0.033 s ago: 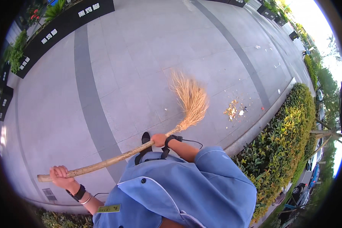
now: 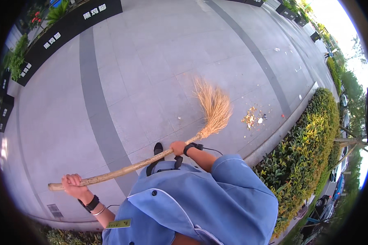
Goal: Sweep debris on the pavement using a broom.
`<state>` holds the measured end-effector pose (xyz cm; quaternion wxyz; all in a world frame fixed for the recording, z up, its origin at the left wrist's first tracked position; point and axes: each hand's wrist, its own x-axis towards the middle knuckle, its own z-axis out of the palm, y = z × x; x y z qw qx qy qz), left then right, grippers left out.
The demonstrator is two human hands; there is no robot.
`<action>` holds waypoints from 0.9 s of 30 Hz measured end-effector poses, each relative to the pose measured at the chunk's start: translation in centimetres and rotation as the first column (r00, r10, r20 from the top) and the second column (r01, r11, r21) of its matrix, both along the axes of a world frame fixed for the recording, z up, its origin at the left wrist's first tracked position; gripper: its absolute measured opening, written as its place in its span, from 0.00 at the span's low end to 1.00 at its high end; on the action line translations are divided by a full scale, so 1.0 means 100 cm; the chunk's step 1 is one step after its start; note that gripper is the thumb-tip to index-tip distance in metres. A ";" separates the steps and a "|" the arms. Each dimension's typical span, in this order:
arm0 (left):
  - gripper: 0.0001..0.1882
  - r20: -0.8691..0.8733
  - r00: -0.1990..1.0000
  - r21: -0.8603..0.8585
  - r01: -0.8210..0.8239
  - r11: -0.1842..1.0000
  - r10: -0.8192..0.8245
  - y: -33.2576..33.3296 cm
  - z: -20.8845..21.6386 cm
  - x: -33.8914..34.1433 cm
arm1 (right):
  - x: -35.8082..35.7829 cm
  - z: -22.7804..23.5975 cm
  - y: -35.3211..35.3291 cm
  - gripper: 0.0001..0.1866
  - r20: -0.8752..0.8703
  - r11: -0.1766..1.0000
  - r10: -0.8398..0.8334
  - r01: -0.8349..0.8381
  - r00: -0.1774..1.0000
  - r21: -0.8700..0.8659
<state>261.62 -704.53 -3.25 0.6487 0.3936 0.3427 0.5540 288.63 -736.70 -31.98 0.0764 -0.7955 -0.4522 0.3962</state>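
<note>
At left, I see the left hand (image 2: 73, 187) curled round the broom (image 2: 139, 165) near its butt end. The right hand (image 2: 178, 148) wraps the handle below the bristles (image 2: 215, 108), which lie over the paving (image 2: 151, 81), left of the litter (image 2: 250, 117). I judge this as mid-sweep; the next stroke calls for bristles beyond the litter, both grips firm.

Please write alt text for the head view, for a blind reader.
A person holds a straw broom over grey paving, left hand near the handle's end, right hand near the bristles. Small debris lies between the broom and a hedge.
</note>
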 end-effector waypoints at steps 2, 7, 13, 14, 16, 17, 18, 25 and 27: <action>0.20 0.044 0.999 -0.104 0.033 0.994 -0.029 0.003 -0.035 0.038 | 0.043 -0.005 -0.031 0.12 0.082 0.992 -0.067 0.075 0.994 -0.099; 0.22 0.139 0.985 -0.180 0.122 0.976 -0.098 0.034 -0.034 0.110 | 0.123 0.070 -0.037 0.10 0.337 0.989 -0.134 0.146 0.932 -0.013; 0.22 0.158 0.987 0.059 0.014 0.998 -0.024 0.059 0.065 0.196 | 0.228 0.079 0.064 0.06 0.414 0.893 -0.299 0.100 0.860 0.439; 0.22 0.185 0.980 0.151 0.046 0.988 -0.074 0.055 0.085 0.209 | 0.244 0.081 0.079 0.07 0.399 0.880 -0.291 0.079 0.870 0.469; 0.17 0.281 0.917 0.335 0.182 0.924 -0.283 0.058 0.104 0.222 | 0.273 0.084 0.095 0.09 0.332 0.863 -0.270 0.075 0.904 0.500; 0.21 0.341 0.839 0.433 0.260 0.863 -0.424 0.059 0.109 0.226 | 0.288 0.085 0.096 0.11 0.280 0.860 -0.247 0.077 0.928 0.504; 0.20 0.297 0.723 0.599 0.368 0.711 -0.624 0.044 0.121 0.238 | 0.293 0.077 0.097 0.11 0.217 0.849 -0.236 0.093 0.947 0.519; 0.16 0.065 0.946 0.434 0.260 0.862 -0.318 -0.029 0.130 0.424 | 0.384 0.050 -0.003 0.15 -0.034 0.892 -0.266 0.260 0.963 0.370; 0.17 0.047 0.934 0.327 0.322 0.888 -0.355 -0.045 0.107 0.489 | 0.424 0.055 -0.052 0.11 0.055 0.913 -0.324 0.297 0.945 0.280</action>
